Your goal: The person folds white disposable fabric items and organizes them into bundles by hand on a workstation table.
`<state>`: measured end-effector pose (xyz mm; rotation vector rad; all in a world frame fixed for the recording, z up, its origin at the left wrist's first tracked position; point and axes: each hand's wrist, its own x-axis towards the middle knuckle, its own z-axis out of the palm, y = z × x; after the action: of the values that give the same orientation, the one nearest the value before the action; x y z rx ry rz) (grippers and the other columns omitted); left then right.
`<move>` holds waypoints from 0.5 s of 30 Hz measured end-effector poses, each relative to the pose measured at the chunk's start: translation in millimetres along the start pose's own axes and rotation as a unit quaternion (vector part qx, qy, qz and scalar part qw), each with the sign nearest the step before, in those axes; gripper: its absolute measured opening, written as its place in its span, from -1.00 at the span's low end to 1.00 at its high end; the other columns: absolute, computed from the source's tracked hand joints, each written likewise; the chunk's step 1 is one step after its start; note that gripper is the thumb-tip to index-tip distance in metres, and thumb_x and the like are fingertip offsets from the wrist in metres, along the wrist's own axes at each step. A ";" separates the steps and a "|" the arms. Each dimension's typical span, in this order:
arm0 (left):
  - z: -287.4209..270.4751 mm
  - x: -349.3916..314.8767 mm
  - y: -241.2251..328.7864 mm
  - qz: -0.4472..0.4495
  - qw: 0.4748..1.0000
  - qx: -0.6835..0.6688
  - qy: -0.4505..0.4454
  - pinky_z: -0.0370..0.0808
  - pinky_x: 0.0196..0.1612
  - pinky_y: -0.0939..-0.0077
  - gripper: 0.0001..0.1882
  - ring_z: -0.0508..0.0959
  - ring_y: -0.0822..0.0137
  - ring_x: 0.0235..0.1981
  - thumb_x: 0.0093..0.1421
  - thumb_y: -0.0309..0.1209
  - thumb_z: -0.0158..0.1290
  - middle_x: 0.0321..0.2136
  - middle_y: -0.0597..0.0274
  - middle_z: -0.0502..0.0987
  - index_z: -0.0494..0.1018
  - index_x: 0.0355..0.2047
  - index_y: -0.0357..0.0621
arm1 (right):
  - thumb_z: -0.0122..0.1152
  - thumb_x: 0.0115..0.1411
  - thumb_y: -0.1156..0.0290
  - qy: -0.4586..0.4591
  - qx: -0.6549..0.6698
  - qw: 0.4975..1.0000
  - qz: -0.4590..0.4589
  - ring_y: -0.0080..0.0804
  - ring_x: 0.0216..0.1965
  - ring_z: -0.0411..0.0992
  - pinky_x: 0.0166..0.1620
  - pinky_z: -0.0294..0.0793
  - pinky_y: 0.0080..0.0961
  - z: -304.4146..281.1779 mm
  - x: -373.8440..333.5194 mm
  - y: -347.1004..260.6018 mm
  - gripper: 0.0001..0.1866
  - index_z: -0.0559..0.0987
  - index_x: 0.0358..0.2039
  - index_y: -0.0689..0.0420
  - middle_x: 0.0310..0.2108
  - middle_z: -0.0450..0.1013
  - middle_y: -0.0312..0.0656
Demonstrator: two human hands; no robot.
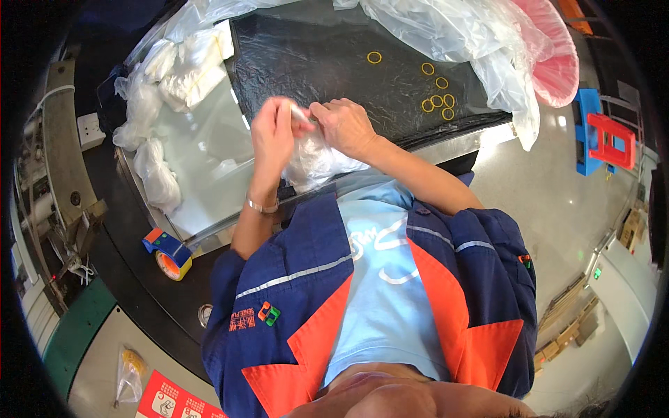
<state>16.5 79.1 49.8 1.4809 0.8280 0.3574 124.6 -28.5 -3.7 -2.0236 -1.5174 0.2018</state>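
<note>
A crumpled bundle of clear plastic bags (310, 164) lies at the table's near edge, in front of my chest. At its gathered top, my left hand (274, 129) has curled fingers slightly smeared by motion, with a pale twist of plastic beside the fingertips. Close by on the right, my right hand (343, 125) is closed on the top of the same bundle, thumb and index pinched together. Whether a band lies between the fingers is hidden. Several yellow rubber bands (437, 101) are scattered on the black plastic sheet (300, 52) to the right.
Bundled clear bags (159, 174) and a folded white stack (198, 70) sit on the table's left side. Loose clear film (446, 28) covers the far edge, beside a pink bag (554, 56). A tape dispenser (168, 254) rests at lower left; blue and red crates (610, 139) stand right.
</note>
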 end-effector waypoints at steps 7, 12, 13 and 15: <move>9.5 -4.4 -8.6 0.051 0.998 0.037 -0.008 0.48 -0.40 0.63 -0.76 0.53 0.51 -0.45 0.36 -0.39 -0.13 -0.33 0.15 0.57 0.43 -0.19 -0.32 | 0.09 0.05 0.39 0.013 0.041 0.999 0.019 -0.08 -0.45 0.52 -0.34 0.49 -0.20 6.9 -3.4 7.4 -0.87 0.47 -0.38 0.13 -0.55 0.50 -0.05; 23.5 -43.4 -12.8 0.055 0.991 -0.114 0.034 0.48 -0.07 0.52 -0.61 0.52 0.42 -0.21 0.29 -0.55 -0.05 -0.01 0.07 0.43 0.30 0.12 -0.40 | 0.10 0.06 0.37 0.016 0.062 0.997 0.049 0.00 -0.47 0.50 -0.38 0.48 -0.12 4.0 -4.2 11.6 -0.87 0.49 -0.37 0.10 -0.55 0.49 -0.01; 25.2 -48.1 -18.3 0.058 0.988 -0.135 0.044 0.43 0.00 0.54 -0.57 0.51 0.41 -0.12 0.22 -0.66 -0.04 0.04 0.08 0.36 0.26 0.12 -0.44 | 0.10 0.08 0.36 0.016 0.070 0.995 0.071 0.01 -0.48 0.50 -0.39 0.48 -0.11 3.1 -3.2 9.7 -0.88 0.49 -0.38 0.10 -0.56 0.50 0.00; 25.3 -51.9 -33.1 0.054 0.994 -0.094 0.034 0.44 -0.02 0.54 -0.61 0.52 0.40 -0.13 0.22 -0.65 -0.04 0.05 0.05 0.36 0.31 0.09 -0.42 | 0.10 0.10 0.34 0.014 0.076 0.993 0.093 0.03 -0.48 0.51 -0.39 0.48 -0.09 4.1 -2.4 7.2 -0.87 0.49 -0.39 0.11 -0.56 0.50 0.02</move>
<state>-11.0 22.2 29.1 1.3475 0.7474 0.5546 127.8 -30.4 -11.5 -2.0353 -1.2572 0.3511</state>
